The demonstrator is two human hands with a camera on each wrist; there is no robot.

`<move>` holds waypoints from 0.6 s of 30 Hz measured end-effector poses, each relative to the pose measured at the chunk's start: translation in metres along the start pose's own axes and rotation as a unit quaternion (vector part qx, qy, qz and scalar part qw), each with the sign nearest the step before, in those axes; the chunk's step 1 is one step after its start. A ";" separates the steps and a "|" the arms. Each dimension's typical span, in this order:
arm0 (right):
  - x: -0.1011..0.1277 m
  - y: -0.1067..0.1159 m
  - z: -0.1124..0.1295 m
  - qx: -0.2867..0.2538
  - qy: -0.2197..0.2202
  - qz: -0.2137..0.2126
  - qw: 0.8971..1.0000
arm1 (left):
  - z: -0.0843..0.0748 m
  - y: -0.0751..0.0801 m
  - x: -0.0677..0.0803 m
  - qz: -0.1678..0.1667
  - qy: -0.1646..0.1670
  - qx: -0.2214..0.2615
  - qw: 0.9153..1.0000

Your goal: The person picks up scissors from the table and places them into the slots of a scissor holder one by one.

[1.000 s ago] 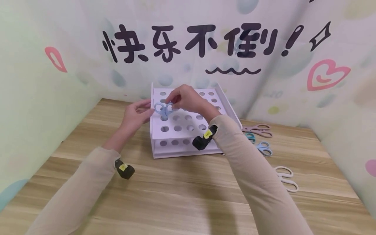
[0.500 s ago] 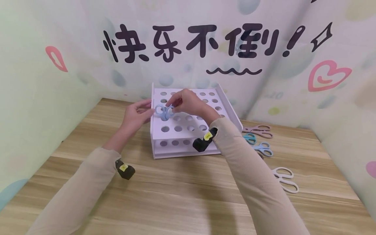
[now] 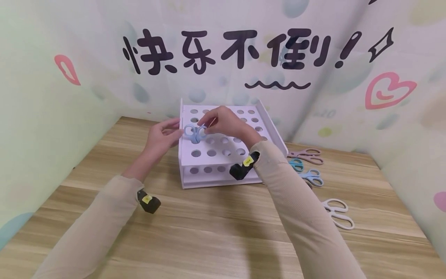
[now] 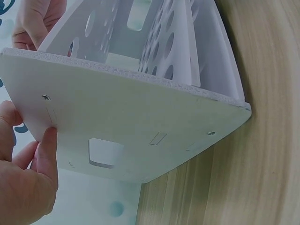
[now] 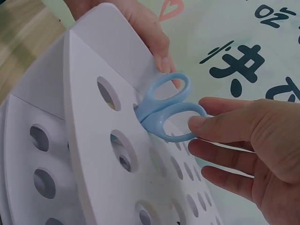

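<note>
My right hand [image 3: 224, 122] pinches one handle loop of the light blue scissors [image 5: 166, 110] between thumb and fingers. The scissors [image 3: 195, 133] stand with loops up in a round hole near the left side of the white perforated rack [image 3: 210, 153]; their blades are hidden below its top shelf. At the rack's left end, my left hand [image 3: 161, 135] rests its fingertips on the side panel [image 4: 117, 112], fingers fairly straight. In the left wrist view these left fingers [image 4: 47, 147] touch the panel's outer face near its edge.
Right of the rack lie pinkish-brown scissors [image 3: 306, 155], teal-handled scissors [image 3: 296, 164], blue-handled scissors [image 3: 313, 177] and white-handled scissors [image 3: 338, 213], partly behind my right sleeve [image 3: 296, 205]. The wooden table [image 3: 195, 236] meets printed cloth walls behind and at both sides.
The light blue scissors and my right hand have dropped slightly toward the shelf since a second ago. My left hand keeps its place on the side panel.
</note>
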State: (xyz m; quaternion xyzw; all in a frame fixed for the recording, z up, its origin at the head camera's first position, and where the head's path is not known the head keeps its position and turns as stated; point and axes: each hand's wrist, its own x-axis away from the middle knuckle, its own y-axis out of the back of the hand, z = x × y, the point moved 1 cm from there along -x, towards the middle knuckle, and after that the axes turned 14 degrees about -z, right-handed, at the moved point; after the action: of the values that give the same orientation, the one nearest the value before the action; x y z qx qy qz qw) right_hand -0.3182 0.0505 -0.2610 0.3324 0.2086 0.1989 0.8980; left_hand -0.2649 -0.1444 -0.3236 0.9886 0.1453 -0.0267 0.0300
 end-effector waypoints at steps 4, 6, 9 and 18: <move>0.001 0.006 0.000 0.005 -0.005 0.000 1.000 | 0.001 0.000 0.000 -0.002 -0.001 -0.002 1.000; 0.003 0.011 0.000 0.007 -0.011 -0.001 1.000 | 0.001 0.000 0.001 -0.004 -0.002 -0.002 1.000; 0.007 0.019 -0.001 0.013 -0.013 -0.007 1.000 | 0.001 0.000 0.001 -0.007 0.001 -0.006 1.000; 0.027 0.056 -0.003 0.054 -0.006 -0.038 0.998 | 0.000 0.001 0.001 -0.007 0.001 -0.019 1.000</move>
State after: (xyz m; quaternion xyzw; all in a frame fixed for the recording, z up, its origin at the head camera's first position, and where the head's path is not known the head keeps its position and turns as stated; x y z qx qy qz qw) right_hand -0.3094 0.1047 -0.2314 0.3735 0.2258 0.1515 0.8869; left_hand -0.2635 -0.1451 -0.3232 0.9868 0.1529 -0.0233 0.0488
